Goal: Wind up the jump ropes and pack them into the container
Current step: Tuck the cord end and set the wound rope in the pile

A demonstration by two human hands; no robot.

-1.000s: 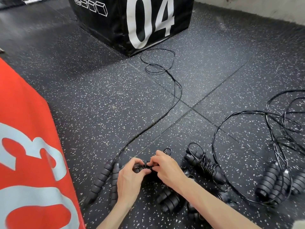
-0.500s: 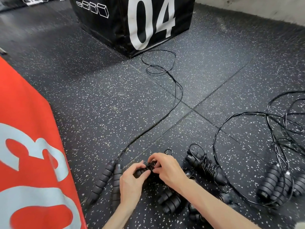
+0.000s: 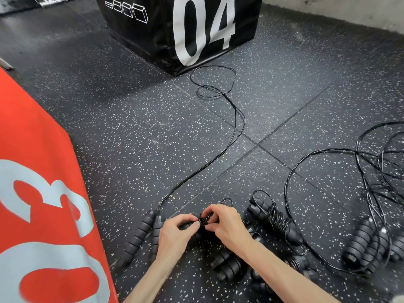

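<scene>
Lower centre of frame: left hand (image 3: 175, 231) and right hand (image 3: 227, 225) pinching coiled jump rope (image 3: 205, 220) over floor (image 3: 135, 136), likely securing wraps. Unwound rope (image 3: 235, 136) trailing toward upper centre. Container not identifiable.

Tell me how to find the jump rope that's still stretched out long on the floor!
Start at the big black box with the white 04 and follow the thin black cord looping from its corner toward the big red block with grey markings. It ends at two ribbed black foam handles lying together beside the left hand. Unlike the coiled bundle with cord around its handles, its cord is unwound.
</scene>
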